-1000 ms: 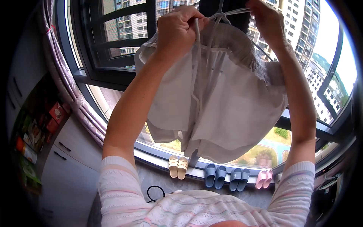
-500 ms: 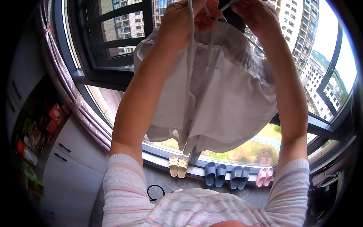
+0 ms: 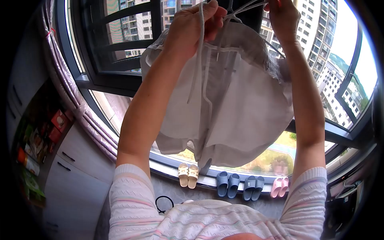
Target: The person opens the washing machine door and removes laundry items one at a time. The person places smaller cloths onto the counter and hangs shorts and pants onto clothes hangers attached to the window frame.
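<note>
Shorts [image 3: 252,104] are hanging before the window [image 3: 114,89], above the sill [image 3: 164,169]'s near edge; we are pinching cord [image 3: 195,74] in our left hand [image 3: 192,26] and more cord in our right hand [image 3: 283,20].

Pale grey shorts [image 3: 250,104] hang before a window [image 3: 106,87], the gathered waistband [image 3: 256,42] uppermost, the wide legs falling loose with a shadowed fold between them; a white cord [image 3: 198,60] droops from the left hand [image 3: 192,30] down the front, its tip dangling free; thin white strands cross above the waistband, stretched taut toward the right hand [image 3: 284,20].
</note>
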A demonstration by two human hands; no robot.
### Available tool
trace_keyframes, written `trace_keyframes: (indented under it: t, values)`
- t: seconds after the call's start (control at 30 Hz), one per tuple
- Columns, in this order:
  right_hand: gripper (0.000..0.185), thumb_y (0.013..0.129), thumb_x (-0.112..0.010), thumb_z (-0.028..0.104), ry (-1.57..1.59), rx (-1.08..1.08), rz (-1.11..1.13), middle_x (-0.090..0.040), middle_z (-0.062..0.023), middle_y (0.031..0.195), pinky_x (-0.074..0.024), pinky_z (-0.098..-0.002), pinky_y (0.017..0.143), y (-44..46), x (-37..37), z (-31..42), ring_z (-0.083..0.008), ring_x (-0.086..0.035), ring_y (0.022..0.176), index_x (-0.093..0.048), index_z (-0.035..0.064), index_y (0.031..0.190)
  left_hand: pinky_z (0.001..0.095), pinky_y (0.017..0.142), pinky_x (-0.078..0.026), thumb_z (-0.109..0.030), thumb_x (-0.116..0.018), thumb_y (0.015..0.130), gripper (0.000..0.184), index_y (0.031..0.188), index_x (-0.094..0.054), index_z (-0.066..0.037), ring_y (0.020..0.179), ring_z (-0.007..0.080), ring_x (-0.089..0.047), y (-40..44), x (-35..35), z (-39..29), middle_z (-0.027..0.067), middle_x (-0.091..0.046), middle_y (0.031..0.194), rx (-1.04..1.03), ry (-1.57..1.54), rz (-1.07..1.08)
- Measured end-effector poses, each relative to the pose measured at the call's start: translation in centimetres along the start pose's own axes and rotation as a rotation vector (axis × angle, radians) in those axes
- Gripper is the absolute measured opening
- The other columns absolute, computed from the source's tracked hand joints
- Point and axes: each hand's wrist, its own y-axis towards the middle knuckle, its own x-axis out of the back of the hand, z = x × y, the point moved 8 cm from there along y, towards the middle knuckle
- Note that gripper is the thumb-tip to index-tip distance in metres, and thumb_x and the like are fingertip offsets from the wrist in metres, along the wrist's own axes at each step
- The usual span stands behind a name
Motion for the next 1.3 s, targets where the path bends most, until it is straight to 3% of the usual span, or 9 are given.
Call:
trace_keyframes:
  t: [0.13, 0.3, 0.53, 0.8, 1.0, 1.07, 1.13, 1.23, 1.3]
  values:
    - [0.006, 0.087, -0.053, 0.008, 0.434, -0.382, 0.183, -0.060, -0.0023, 0.072, -0.0456, -0.0184, 0.047, 0.2, -0.6, 0.0, -0.0074, -0.058, 0.062, -0.056, 0.0072, 0.092, 0.0177, 0.038, -0.033, -0.034, -0.059, 0.085, 0.032, 0.078, -0.063, -0.003, 0.042, 0.0066, -0.046, 1.1, -0.9, -1.1, 0.0012, -0.056, 0.060, -0.122, 0.051, 0.075]
    - [0.014, 0.083, -0.059, 0.007, 0.778, -0.346, 0.500, -0.063, -0.0052, 0.078, -0.0477, -0.0189, 0.051, 0.1, -2.1, 4.8, -0.0112, -0.062, 0.069, -0.058, 0.0018, 0.096, 0.0169, 0.040, -0.031, -0.033, -0.057, 0.087, 0.031, 0.081, -0.063, -0.003, 0.046, 0.0031, -0.042, 1.7, -2.1, -1.8, -0.0034, -0.051, 0.058, -0.065, 0.298, 0.235]
    - [0.013, 0.082, -0.060, 0.004, 0.809, -0.419, 0.494, -0.063, -0.0084, 0.080, -0.0516, -0.0223, 0.058, 0.6, -3.2, 5.4, -0.0142, -0.063, 0.072, -0.059, 0.0003, 0.095, 0.0170, 0.043, -0.031, -0.028, -0.054, 0.089, 0.024, 0.092, -0.058, -0.005, 0.049, 0.0020, -0.041, 1.0, -4.0, -2.1, -0.0053, -0.046, 0.059, -0.085, 0.393, 0.487]
    - [0.014, 0.084, -0.059, 0.007, 0.931, -0.440, 0.446, -0.063, -0.0102, 0.084, -0.0527, -0.0221, 0.061, -0.3, -2.7, 4.1, -0.0157, -0.063, 0.072, -0.057, 0.0012, 0.096, 0.0183, 0.039, -0.033, -0.027, -0.054, 0.089, 0.025, 0.093, -0.061, -0.003, 0.045, 0.0028, -0.042, 1.5, -3.3, -2.0, -0.0040, -0.049, 0.057, -0.013, 0.294, 0.391]
    - [0.016, 0.084, -0.059, 0.009, 0.959, -0.504, 0.437, -0.063, -0.0098, 0.085, -0.0521, -0.0214, 0.055, -0.7, -3.1, 4.5, -0.0150, -0.063, 0.070, -0.055, 0.0009, 0.098, 0.0179, 0.039, -0.034, -0.028, -0.055, 0.089, 0.026, 0.092, -0.062, -0.003, 0.045, 0.0031, -0.044, 1.6, -3.5, -1.7, -0.0027, -0.050, 0.055, -0.035, 0.305, 0.419]
    - [0.016, 0.083, -0.062, 0.013, 0.654, -0.607, 0.349, -0.062, -0.0079, 0.078, -0.0491, -0.0201, 0.052, -1.0, -2.0, 4.8, -0.0128, -0.061, 0.064, -0.057, 0.0008, 0.093, 0.0183, 0.040, -0.035, -0.024, -0.054, 0.089, 0.023, 0.090, -0.062, -0.002, 0.046, 0.0034, -0.045, 1.8, -3.4, -1.8, -0.0021, -0.051, 0.055, -0.069, 0.353, 0.358]
    - [0.020, 0.082, -0.063, 0.019, 0.392, -0.600, 0.389, -0.062, -0.0054, 0.076, -0.0476, -0.0200, 0.053, -2.1, -1.1, 5.5, -0.0106, -0.060, 0.064, -0.059, 0.0025, 0.091, 0.0188, 0.041, -0.037, -0.018, -0.053, 0.089, 0.019, 0.087, -0.062, -0.002, 0.047, 0.0036, -0.046, 1.6, -3.5, -2.3, -0.0013, -0.052, 0.055, -0.109, 0.404, 0.281]
    - [0.035, 0.080, -0.066, 0.035, 0.123, -0.490, 0.671, -0.064, -0.0042, 0.082, -0.0499, -0.0210, 0.064, -5.0, -2.1, 6.1, -0.0100, -0.062, 0.073, -0.059, 0.0052, 0.097, 0.0198, 0.044, -0.039, -0.011, -0.051, 0.086, 0.017, 0.081, -0.062, 0.000, 0.051, 0.0041, -0.049, 0.4, -4.3, -4.8, 0.0008, -0.056, 0.058, -0.532, 0.738, 0.095]
    - [0.034, 0.076, -0.068, 0.031, 0.291, -0.489, 0.669, -0.064, -0.0079, 0.076, -0.0495, -0.0233, 0.059, -6.1, -3.3, 5.9, -0.0098, -0.061, 0.065, -0.062, -0.0012, 0.086, 0.0203, 0.046, -0.040, -0.009, -0.053, 0.083, 0.015, 0.078, -0.062, 0.001, 0.052, 0.0045, -0.049, 0.3, -4.4, -4.7, 0.0013, -0.057, 0.060, -0.456, 0.736, 0.095]
